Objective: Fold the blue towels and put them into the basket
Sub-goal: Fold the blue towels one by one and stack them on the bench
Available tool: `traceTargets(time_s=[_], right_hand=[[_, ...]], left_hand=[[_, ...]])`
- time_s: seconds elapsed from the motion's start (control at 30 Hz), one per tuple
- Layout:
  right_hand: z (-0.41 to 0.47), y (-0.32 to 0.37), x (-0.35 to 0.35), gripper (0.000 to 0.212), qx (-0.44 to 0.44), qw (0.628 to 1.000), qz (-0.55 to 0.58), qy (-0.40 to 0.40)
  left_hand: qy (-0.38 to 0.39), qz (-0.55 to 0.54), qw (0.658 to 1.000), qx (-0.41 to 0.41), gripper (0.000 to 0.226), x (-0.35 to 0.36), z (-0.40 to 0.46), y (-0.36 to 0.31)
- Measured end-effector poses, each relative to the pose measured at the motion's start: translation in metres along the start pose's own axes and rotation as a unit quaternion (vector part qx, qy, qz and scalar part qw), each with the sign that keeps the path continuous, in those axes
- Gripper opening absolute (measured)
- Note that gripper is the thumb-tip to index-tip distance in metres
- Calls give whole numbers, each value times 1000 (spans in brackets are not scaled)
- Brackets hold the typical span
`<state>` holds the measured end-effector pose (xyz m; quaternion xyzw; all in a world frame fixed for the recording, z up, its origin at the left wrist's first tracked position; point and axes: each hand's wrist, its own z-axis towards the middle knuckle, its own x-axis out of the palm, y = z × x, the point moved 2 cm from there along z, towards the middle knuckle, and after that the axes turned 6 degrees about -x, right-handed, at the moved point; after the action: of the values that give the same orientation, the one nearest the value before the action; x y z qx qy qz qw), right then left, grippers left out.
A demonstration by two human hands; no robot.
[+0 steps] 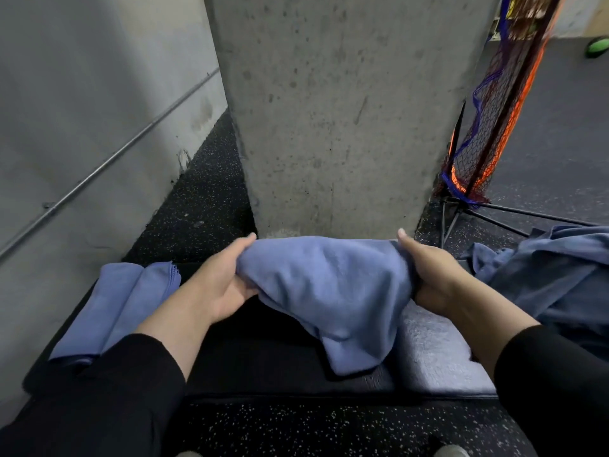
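A blue towel point(324, 291) hangs between my two hands above a black padded bench point(263, 367). My left hand point(217, 282) grips its left end and my right hand point(428, 272) grips its right end, so the cloth sags down in the middle and its lower corner touches the bench. A folded blue towel point(115, 308) lies on the bench's left end. A heap of unfolded blue towels point(553, 278) lies at the right. No basket is in view.
A concrete pillar point(346, 110) rises right behind the bench. A grey wall with a metal rail point(108, 163) runs along the left. An orange and blue net on a black stand point(487, 133) stands at the right. The floor is black speckled rubber point(329, 430).
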<state>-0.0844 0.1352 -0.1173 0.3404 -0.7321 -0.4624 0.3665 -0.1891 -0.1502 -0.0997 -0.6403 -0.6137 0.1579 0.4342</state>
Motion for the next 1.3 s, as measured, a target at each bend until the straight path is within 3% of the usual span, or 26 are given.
traceTargets(time_s=[0.1, 0.13, 0.2, 0.27, 0.37, 0.47, 0.63, 0.83, 0.93, 0.97, 1.07, 1.13, 1.2, 1.3], right_hand=[[-16, -3, 3, 36, 38, 989, -44, 135], [-17, -7, 3, 29, 39, 986, -75, 144], [-13, -6, 3, 25, 12, 993, -81, 90], [-5, -1, -5, 33, -13, 1000, -13, 25], [-8, -4, -9, 47, 30, 995, -45, 79], [-17, -18, -7, 32, 69, 973, -165, 144], [-5, -12, -13, 22, 3, 984, -177, 24], [3, -12, -27, 38, -60, 923, -379, -23], [1, -13, -28, 40, -81, 862, -499, -20], [-1, -15, -28, 40, -78, 855, -512, -19], [-14, -24, -26, 39, -53, 876, -479, -7], [-24, -30, -26, 35, -27, 916, -399, 16], [-34, -33, -25, 26, 12, 948, -315, 49], [-37, -35, -29, 20, 28, 958, -278, 55]], left_hand=[[9, 122, 992, -10, 38, 1, -3, 16], [-5, 118, 993, 9, 39, 1, -1, 15], [-12, 54, 998, 29, 40, 0, -1, 9], [23, 14, 1000, 13, 40, -2, 0, 4], [52, 126, 991, -15, 33, -2, -2, 14], [-3, 145, 989, 0, 28, 1, 2, 20], [-129, 89, 986, 58, 27, -2, 7, 11], [-240, 174, 953, 66, 24, -17, 18, 10], [-259, 277, 923, 71, 21, -23, 15, 14], [-244, 277, 927, 64, 23, -25, 14, 17], [-118, 185, 975, -22, 24, -24, 0, 31], [-35, 216, 974, -62, 22, -23, -7, 41], [-24, 228, 972, -39, 23, -24, -9, 45], [-73, 173, 982, 32, 24, -26, -11, 42]])
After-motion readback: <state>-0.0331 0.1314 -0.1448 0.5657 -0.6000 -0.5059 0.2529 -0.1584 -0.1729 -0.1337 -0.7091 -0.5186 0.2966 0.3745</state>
